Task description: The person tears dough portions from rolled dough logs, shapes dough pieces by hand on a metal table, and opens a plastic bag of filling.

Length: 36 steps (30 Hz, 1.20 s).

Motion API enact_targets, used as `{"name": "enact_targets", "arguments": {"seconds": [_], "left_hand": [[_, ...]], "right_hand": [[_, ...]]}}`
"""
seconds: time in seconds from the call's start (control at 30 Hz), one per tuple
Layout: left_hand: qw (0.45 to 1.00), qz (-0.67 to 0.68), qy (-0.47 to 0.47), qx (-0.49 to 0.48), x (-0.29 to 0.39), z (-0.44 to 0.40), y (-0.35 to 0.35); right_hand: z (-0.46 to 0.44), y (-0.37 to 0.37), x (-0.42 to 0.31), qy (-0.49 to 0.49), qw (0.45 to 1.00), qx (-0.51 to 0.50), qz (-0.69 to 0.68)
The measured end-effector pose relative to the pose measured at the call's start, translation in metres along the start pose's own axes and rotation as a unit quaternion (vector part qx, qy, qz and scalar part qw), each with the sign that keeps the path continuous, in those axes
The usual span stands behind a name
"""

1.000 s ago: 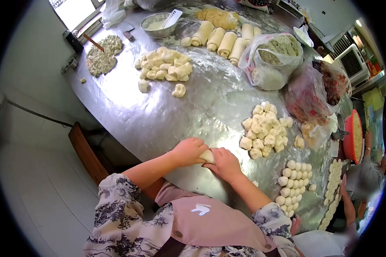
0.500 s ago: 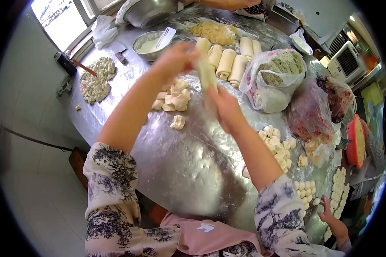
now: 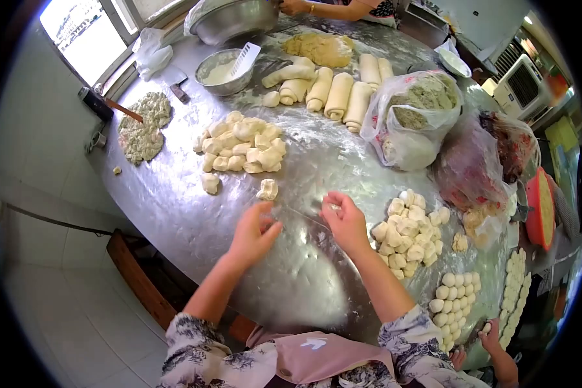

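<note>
My left hand (image 3: 255,233) is over the metal table with thumb and fingers apart, holding nothing. Just beyond its fingertips sits a single dough piece (image 3: 268,189). My right hand (image 3: 344,222) hovers to the right, fingers loosely bent and apart, also without anything in it. A pile of cut dough pieces (image 3: 242,145) lies ahead on the left. Farther back is a row of thick dough rolls (image 3: 338,96); a thinner dough strip (image 3: 288,73) rests across the left one. Another heap of dough pieces (image 3: 407,236) is right of my right hand.
A flour bowl (image 3: 225,72) with a slotted white scraper (image 3: 246,59) stands at the back. Bagged filling (image 3: 420,103), a red basin (image 3: 538,210) and rows of dough balls (image 3: 456,301) are on the right. Another person's hand (image 3: 491,336) pinches a small dough piece there.
The dough strip left my hands and now lies on the rolls at the back. Both hands came back toward my body, apart from each other, uncovering the dough pile.
</note>
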<state>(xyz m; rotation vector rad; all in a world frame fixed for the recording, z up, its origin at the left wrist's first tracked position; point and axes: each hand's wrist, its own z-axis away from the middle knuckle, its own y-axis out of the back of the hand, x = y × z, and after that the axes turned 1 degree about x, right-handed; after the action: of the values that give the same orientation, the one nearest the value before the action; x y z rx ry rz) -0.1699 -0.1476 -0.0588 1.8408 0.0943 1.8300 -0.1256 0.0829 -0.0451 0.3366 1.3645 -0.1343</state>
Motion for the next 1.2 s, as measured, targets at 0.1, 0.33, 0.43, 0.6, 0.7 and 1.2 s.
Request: {"name": "enact_targets", "arguments": {"seconds": [0.1,0.33,0.43,0.6,0.7,1.2], "left_hand": [[1.0,-0.016,0.007,0.001,0.002,0.033,-0.015],[0.989,-0.095,-0.088,-0.066,0.041,0.095,-0.064],[0.975,-0.133,-0.149,-0.096,0.045,0.112,-0.09],[0.939,-0.225,-0.193,-0.172,0.058,0.126,-0.138],[0.94,-0.181,-0.24,-0.16,0.064,0.11,-0.169],[0.957,-0.143,-0.228,-0.104,0.088,0.06,-0.224]], "right_hand": [[0.044,0.016,0.01,-0.039,0.998,-0.002,-0.055],[0.168,0.049,0.023,-0.056,0.998,0.005,-0.029],[0.213,0.069,0.034,-0.026,0.999,0.018,-0.016],[0.248,0.115,0.056,-0.029,0.986,0.162,-0.024],[0.253,0.148,0.063,-0.034,0.973,0.228,-0.035],[0.239,0.203,0.05,-0.089,0.97,0.132,0.183]]}}
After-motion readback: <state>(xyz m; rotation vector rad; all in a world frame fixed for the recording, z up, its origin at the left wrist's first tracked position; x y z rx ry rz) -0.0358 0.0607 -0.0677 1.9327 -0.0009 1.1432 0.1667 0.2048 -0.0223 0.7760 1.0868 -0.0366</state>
